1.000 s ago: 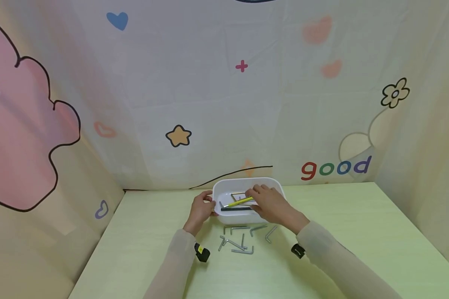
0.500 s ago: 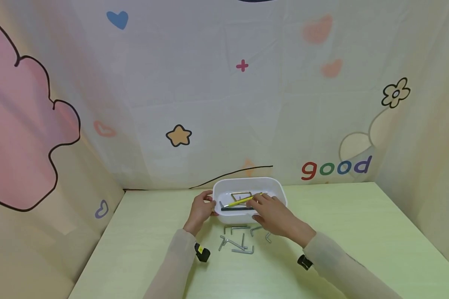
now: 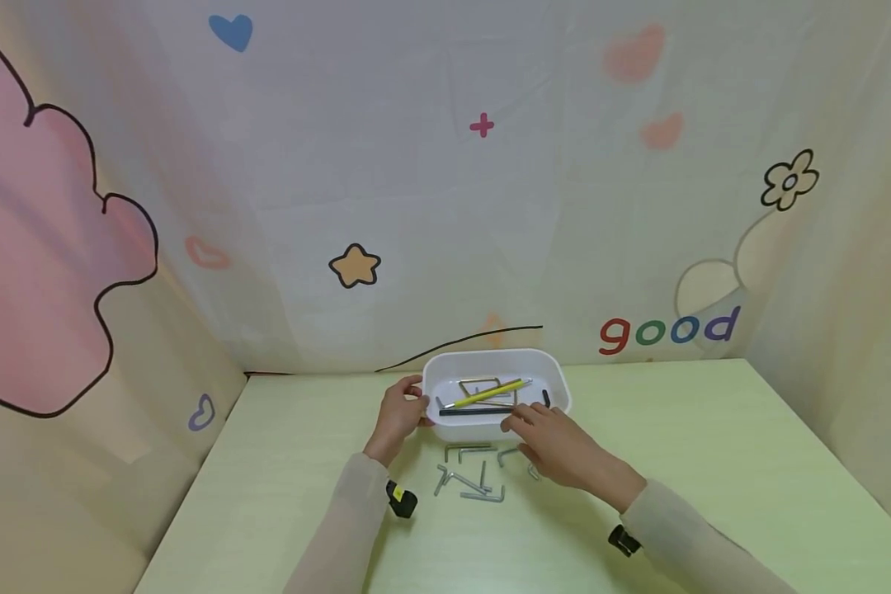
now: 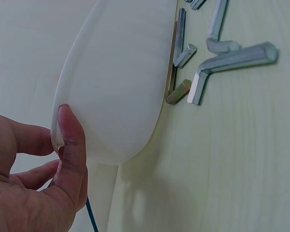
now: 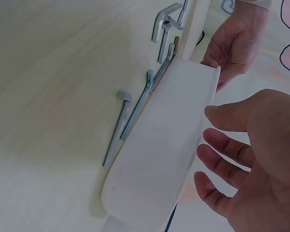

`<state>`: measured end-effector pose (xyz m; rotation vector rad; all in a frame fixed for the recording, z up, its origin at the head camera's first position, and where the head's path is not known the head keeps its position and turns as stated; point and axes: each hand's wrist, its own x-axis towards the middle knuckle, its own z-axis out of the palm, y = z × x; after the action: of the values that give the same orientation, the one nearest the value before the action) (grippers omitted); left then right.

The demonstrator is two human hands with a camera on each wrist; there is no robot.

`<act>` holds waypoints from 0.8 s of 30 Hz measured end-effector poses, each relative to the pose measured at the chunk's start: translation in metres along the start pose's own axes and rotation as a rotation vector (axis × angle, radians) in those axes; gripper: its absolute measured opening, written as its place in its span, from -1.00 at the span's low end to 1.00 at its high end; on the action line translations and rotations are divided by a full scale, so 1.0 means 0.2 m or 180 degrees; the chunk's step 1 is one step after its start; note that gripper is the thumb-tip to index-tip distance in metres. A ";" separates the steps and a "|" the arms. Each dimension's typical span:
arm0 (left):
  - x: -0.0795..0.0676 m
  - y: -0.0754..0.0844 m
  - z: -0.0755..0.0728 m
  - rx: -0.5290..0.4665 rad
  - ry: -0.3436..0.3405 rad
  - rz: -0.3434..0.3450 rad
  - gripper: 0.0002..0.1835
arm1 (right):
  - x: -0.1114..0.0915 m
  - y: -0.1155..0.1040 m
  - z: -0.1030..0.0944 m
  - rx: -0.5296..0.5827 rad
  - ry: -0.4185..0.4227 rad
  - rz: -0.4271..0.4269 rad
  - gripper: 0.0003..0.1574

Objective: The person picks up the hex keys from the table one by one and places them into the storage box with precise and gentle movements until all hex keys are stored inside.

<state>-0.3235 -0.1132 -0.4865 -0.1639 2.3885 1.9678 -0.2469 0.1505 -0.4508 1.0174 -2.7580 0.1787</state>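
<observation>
A white plastic tray [image 3: 466,431] stands at the back of the table. My left hand [image 3: 398,417] pinches its left rim, the thumb on the outer wall [image 4: 116,82] in the left wrist view. My right hand [image 3: 560,445] is at the front rim near the right corner, fingers loosely bent and apart, holding nothing. Inside the tray lie a yellow stick [image 3: 490,393] with silver ends, brass-coloured hex keys [image 3: 483,382] and a long black bar [image 3: 475,411] along the front, partly hidden by my right fingers. A short black end [image 3: 545,398] shows beyond them.
In front of the tray, several silver hex keys [image 3: 481,497] lie scattered on the pale green table [image 3: 327,412], some against the tray's foot. My right hand partly covers one hex key [image 3: 535,471]. A printed cloth [image 3: 416,206] hangs right behind the table.
My right hand has drawn back from inside the tray toward its front right rim, leaving the yellow stick lying in the tray. My left hand has stayed on the left rim.
</observation>
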 end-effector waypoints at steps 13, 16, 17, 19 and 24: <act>-0.01 0.01 0.00 0.0060 0.0018 -0.0027 -0.53 | -0.08 0.03 0.06 0.0199 -0.0269 0.0009 -0.54; -0.01 0.01 0.00 0.0075 0.0016 -0.0048 -0.53 | -0.09 0.03 0.06 0.0209 -0.0257 -0.0051 -0.56; -0.01 0.01 0.00 0.0075 0.0015 -0.0054 -0.53 | -0.10 0.03 0.07 0.0212 -0.0248 -0.0077 -0.56; -0.01 0.00 0.00 0.0077 0.0011 -0.0042 -0.53 | -0.11 0.04 0.08 0.0197 -0.0232 -0.0113 -0.56; -0.01 0.00 0.00 0.0064 0.0007 -0.0005 -0.52 | -0.13 0.07 0.10 0.0177 -0.0244 -0.0083 -0.57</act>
<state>-0.3223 -0.1138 -0.4862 -0.1671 2.4078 1.9431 -0.2398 0.1734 -0.4774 1.0956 -2.8214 0.2182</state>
